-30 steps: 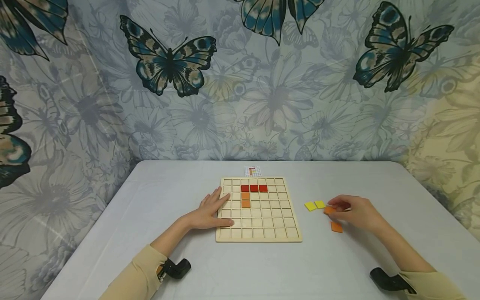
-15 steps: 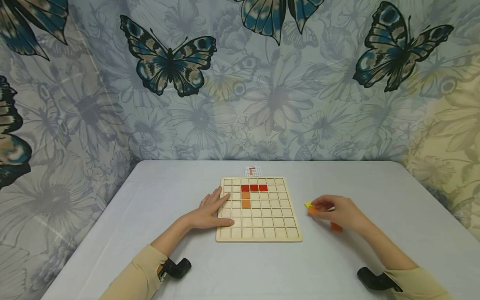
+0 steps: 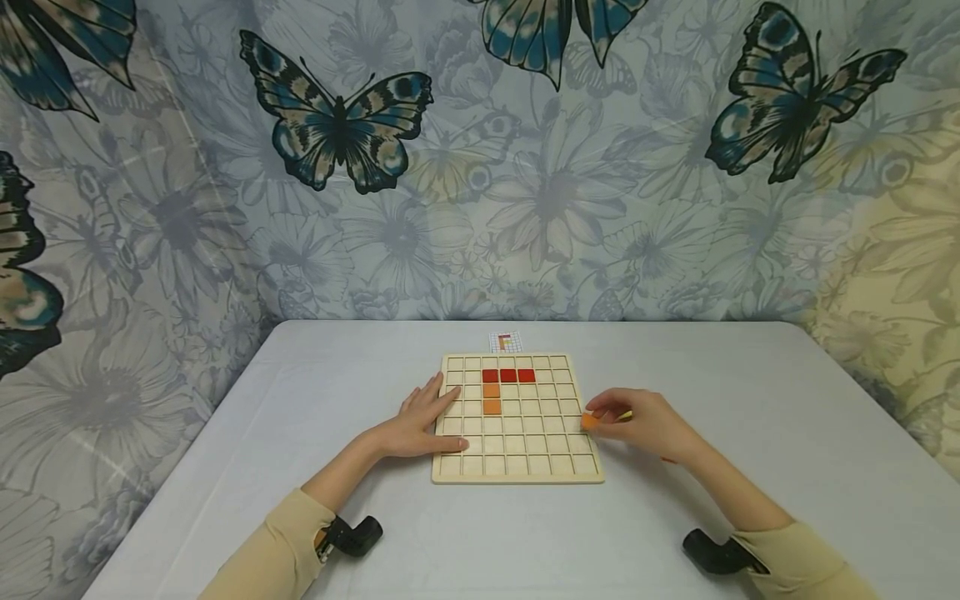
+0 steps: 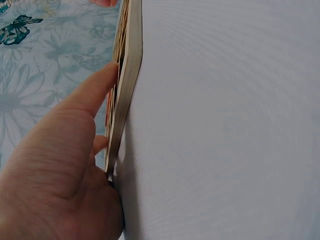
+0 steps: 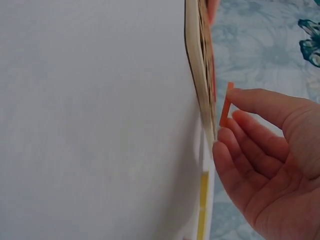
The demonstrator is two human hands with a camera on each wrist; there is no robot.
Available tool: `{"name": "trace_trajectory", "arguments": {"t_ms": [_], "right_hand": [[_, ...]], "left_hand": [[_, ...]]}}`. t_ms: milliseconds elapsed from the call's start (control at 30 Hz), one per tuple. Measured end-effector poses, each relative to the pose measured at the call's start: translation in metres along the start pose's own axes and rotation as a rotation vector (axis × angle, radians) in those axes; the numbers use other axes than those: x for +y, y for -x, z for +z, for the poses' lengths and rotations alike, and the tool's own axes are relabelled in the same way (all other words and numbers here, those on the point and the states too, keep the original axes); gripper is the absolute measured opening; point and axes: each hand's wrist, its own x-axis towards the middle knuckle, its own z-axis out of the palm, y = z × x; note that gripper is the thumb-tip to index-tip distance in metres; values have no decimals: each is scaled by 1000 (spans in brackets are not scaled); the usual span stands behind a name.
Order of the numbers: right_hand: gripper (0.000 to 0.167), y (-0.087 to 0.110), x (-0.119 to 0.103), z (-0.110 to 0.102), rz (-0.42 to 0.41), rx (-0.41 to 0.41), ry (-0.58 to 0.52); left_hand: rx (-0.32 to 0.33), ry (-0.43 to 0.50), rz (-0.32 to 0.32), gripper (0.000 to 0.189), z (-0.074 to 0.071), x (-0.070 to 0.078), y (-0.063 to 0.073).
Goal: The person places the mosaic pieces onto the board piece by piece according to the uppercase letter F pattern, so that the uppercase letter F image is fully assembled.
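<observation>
The right hand point(image 3: 637, 417) pinches an orange tile point(image 3: 589, 422) between thumb and fingertip, across opposite edges; its other fingers curl loosely. The tile is lifted clear of the board point(image 3: 517, 480), near its 3 o'clock rim. The left hand point(image 3: 408, 429) lies spread on the board's 9 o'clock side, thumb and forefinger well apart, grasping nothing.

Three red tiles point(image 3: 508, 376) form a row towards 12 o'clock on the board; two orange tiles point(image 3: 491, 407) run from its 9 o'clock end towards 6. A card point(image 3: 505, 342) lies just off the board at 12 o'clock. Yellow tiles point(image 5: 204, 187), mostly behind the right hand in the head view, lie off the board at 3 o'clock.

The tile looks thin, stiff and light, hardly fragile, but perhaps smooth enough to slip from a corner pinch; opposite edges seem the best hold. The board looks wooden and rigid, best steadied by its rim.
</observation>
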Motion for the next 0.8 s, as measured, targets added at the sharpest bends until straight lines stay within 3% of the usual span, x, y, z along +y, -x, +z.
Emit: {"name": "trace_trajectory", "arguments": {"t_ms": [367,800], "right_hand": [[23,-17,-18,23,-124,-48,-2],[23,-29,-34,44,-174,-97,-22]], "left_hand": [[0,4,-3,93,0,-1,0],[-2,-1,-19,93,0,0,1]]}}
